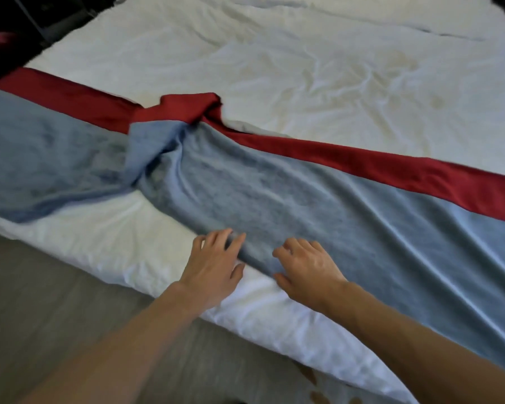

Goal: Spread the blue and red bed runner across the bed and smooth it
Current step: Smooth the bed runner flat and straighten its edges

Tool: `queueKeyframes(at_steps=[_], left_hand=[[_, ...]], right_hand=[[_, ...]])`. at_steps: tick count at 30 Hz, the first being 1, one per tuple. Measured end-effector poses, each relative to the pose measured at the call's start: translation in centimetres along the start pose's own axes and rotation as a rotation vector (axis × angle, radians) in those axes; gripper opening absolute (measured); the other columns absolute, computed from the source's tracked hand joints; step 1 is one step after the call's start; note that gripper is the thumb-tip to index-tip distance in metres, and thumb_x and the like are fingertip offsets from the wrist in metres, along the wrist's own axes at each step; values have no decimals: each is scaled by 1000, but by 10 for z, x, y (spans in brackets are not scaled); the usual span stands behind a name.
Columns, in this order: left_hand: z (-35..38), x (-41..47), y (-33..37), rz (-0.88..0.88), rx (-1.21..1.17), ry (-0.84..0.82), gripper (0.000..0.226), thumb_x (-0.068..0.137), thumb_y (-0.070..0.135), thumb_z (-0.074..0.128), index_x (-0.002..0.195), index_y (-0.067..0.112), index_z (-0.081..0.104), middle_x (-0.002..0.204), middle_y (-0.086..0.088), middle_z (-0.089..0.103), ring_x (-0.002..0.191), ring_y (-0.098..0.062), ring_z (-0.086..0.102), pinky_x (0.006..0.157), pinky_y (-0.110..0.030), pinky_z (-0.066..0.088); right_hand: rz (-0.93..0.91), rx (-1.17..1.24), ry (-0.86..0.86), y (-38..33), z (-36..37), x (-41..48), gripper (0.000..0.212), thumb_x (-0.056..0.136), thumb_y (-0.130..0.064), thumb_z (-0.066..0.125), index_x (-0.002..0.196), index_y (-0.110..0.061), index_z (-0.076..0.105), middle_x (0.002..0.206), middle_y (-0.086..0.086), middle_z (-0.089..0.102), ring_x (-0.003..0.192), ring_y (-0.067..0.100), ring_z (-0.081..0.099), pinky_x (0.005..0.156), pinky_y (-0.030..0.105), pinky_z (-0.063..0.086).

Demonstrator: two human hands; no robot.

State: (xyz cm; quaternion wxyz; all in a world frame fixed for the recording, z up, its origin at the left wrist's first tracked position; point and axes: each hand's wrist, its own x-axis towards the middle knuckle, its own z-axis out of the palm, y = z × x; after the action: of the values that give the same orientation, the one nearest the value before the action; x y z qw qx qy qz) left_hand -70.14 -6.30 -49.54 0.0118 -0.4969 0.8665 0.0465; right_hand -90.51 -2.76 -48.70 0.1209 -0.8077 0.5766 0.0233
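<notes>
Place: bedroom, hotel-like
Evidence: wide white bed [303,53], blue and red bed runner [245,185] across it, grey floor [41,287] alongside

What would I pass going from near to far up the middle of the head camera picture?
Grey floor → white near edge of the bed → left hand and right hand at the runner's near hem → blue part of the runner → red stripe → rumpled white bedding beyond.

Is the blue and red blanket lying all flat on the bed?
No, the bed runner is bunched into a twisted fold near its middle, and wrinkles run across its blue part.
</notes>
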Motion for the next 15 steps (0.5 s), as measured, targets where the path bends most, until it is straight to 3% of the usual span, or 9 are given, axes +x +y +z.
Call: queueKeyframes(at_steps=[2, 4, 8, 11, 15], left_hand=[[3, 1, -14, 9, -12, -23, 55, 84, 38, 62, 134, 19, 48, 132, -7, 49, 120, -27, 48, 98, -45, 36], [8, 4, -19, 36, -13, -37, 50, 82, 36, 64, 128, 21, 53, 130, -6, 50, 119, -27, 48, 97, -45, 36], [25, 15, -19, 52, -17, -27, 32, 69, 27, 77, 99, 22, 67, 111, -7, 60, 103, -30, 57, 85, -45, 38], [37, 22, -11, 47, -13, -12, 20, 69, 24, 78, 87, 23, 69, 102, -5, 62, 99, -28, 58, 84, -41, 26], [38, 27, 0, 21, -39, 4, 7, 77, 18, 71, 81, 23, 68, 95, -2, 61, 94, -26, 57, 87, -42, 23]], right_hand=[[9, -46, -16, -11, 3, 14, 32, 86, -35, 60, 109, -14, 58, 103, 7, 55, 94, 29, 54, 83, 38, 43], [25, -88, -88, -20, 9, 23, 30, 73, -32, 75, 94, -14, 62, 90, 8, 58, 80, 29, 59, 71, 38, 46], [102, -119, -142, -22, 27, 29, 40, 52, -22, 87, 82, -15, 62, 80, 7, 58, 67, 27, 59, 60, 35, 48], [73, -90, -125, -21, 30, 25, 27, 76, -8, 67, 101, -13, 57, 98, 8, 58, 85, 28, 58, 67, 33, 40], [85, -48, -102, -15, 28, 20, 24, 83, -1, 53, 105, -12, 53, 104, 7, 57, 92, 28, 57, 66, 31, 34]])
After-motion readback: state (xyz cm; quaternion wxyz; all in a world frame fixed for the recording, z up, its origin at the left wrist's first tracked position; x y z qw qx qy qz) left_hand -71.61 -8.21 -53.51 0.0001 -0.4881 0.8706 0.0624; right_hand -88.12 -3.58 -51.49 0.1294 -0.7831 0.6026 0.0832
